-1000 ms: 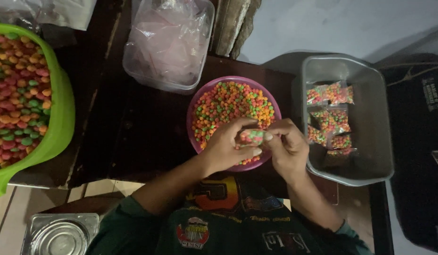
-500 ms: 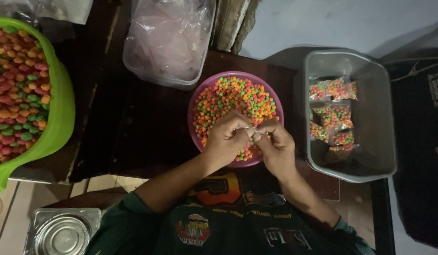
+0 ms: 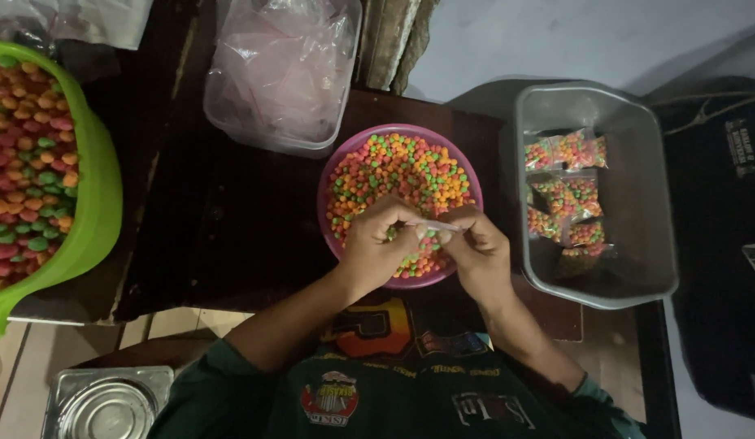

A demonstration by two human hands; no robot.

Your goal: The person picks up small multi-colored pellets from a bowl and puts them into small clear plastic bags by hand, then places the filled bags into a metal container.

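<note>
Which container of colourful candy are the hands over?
The pink bowl, in the middle of the table. Both the left hand and right hand hover over it; the green tub sits far left, the grey bin to the right.

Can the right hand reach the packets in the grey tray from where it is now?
Probably yes. The right hand is over the pink bowl, just beside the grey tray. The tray is open on top and nothing stands between the hand and the packets.

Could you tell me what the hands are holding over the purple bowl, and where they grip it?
Both hands, left hand and right hand, pinch a small clear plastic packet by its ends; its contents cannot be told.
</note>
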